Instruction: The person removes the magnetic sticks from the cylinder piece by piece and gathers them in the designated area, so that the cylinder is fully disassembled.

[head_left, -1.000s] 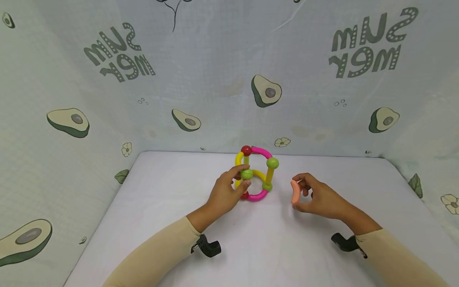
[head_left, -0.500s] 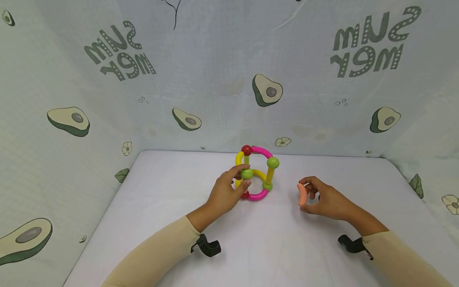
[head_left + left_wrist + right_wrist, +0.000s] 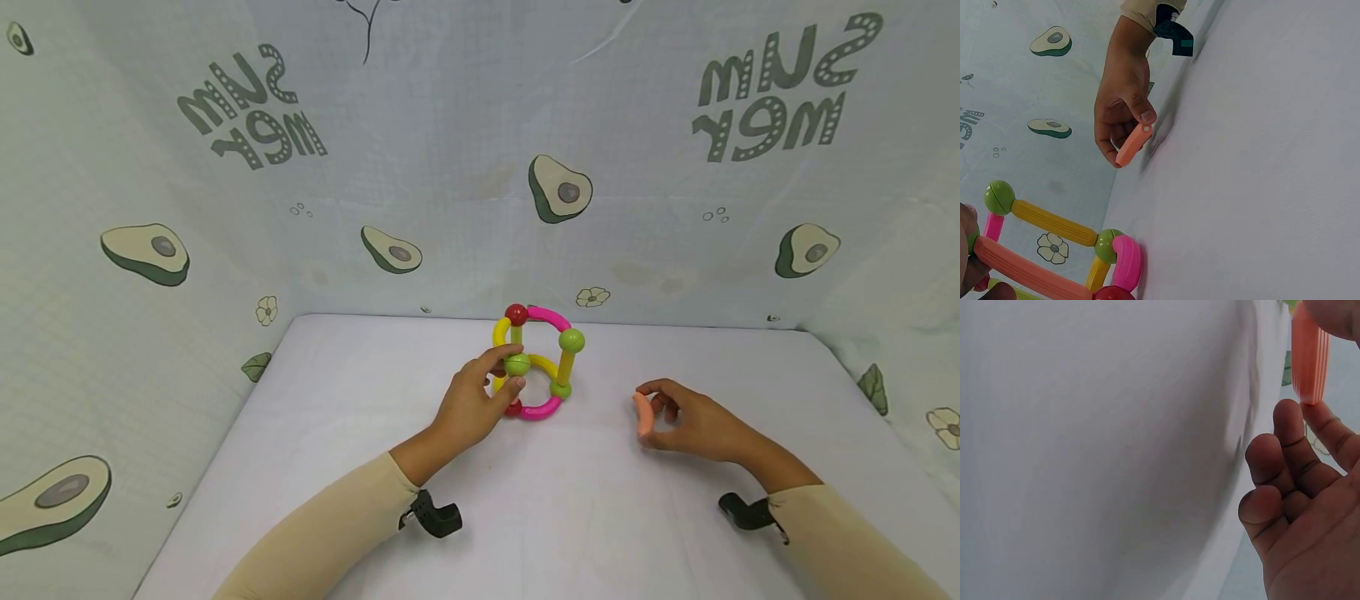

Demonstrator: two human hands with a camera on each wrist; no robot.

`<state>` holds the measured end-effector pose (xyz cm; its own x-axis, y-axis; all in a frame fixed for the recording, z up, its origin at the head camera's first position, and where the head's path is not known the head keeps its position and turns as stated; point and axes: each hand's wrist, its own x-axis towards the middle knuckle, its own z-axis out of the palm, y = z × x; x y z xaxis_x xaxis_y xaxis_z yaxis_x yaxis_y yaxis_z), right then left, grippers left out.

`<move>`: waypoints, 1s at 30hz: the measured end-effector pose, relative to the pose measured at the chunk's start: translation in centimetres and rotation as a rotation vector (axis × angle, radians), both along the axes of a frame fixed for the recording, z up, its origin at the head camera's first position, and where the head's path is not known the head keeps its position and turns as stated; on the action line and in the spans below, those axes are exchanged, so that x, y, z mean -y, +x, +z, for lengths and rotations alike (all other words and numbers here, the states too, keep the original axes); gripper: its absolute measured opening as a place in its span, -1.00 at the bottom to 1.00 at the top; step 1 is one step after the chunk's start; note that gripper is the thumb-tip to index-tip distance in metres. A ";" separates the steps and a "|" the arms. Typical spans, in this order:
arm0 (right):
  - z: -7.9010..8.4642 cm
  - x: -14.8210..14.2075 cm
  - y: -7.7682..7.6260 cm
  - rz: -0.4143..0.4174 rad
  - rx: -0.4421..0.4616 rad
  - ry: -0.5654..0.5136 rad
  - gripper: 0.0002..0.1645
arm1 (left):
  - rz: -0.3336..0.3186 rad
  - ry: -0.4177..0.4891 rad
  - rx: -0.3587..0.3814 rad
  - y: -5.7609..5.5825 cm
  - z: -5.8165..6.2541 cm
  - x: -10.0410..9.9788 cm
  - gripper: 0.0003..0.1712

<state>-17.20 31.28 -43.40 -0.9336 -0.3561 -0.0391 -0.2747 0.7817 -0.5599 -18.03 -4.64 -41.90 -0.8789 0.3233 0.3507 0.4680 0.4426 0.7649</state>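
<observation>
A frame of magnetic sticks and balls (image 3: 550, 316) stands on the table, in yellow, pink, red and green. My left hand (image 3: 467, 406) grips it at the near green ball (image 3: 517, 365), thumb below and fingers above. In the left wrist view, a salmon stick (image 3: 1032, 269) runs from that ball to a red ball (image 3: 1114, 294); my hand hides it in the head view. To the right, my right hand (image 3: 697, 425) pinches a short curved salmon stick (image 3: 644, 414) by its two ends, between thumb and fingertip. This stick is apart from the frame and held above the table.
The white table (image 3: 570, 517) has its back edge just behind the frame. A cloth wall (image 3: 465, 150) printed with avocados rises behind and at both sides. Black camera mounts (image 3: 438, 517) hang at both wrists.
My right hand has moved right and slightly toward me with the curved salmon stick, away from the frame. The left hand and the frame have stayed in place.
</observation>
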 end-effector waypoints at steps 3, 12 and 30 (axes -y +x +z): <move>-0.4 -0.3 -0.1 0.004 0.011 0.005 -0.13 | -0.001 0.001 -0.006 0.0 0.0 0.0 -0.47; -0.8 -0.6 -0.2 -0.009 0.055 0.039 -0.12 | -0.005 -0.008 -0.019 0.0 0.0 0.0 -0.48; -1.0 -2.2 -0.1 -0.032 0.072 0.049 -0.11 | -0.010 -0.008 -0.006 0.1 0.1 -0.1 -0.47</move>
<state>-17.32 33.46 -44.42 -0.9387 -0.3222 -0.1228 -0.2097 0.8162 -0.5384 -17.94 -4.53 -41.77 -0.8737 0.3346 0.3532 0.4767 0.4442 0.7585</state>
